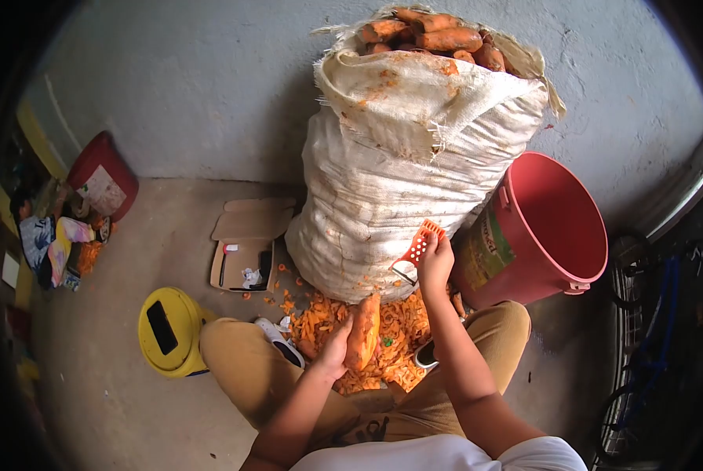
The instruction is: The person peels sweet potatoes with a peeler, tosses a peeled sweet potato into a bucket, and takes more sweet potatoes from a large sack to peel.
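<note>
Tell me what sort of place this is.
Probably a storeroom or informal food-preparation corner: a tall sack of orange root vegetables stands by the wall, orange peelings lie heaped before it, and a red bucket stands alongside.

Looks like a makeshift veg-prep room; home or small business, can't tell. Concrete floor, painted wall, bulk sack of carrots, peelings heaped straight on the floor, big red bucket alongside. Second person at far left near another red container.
</note>
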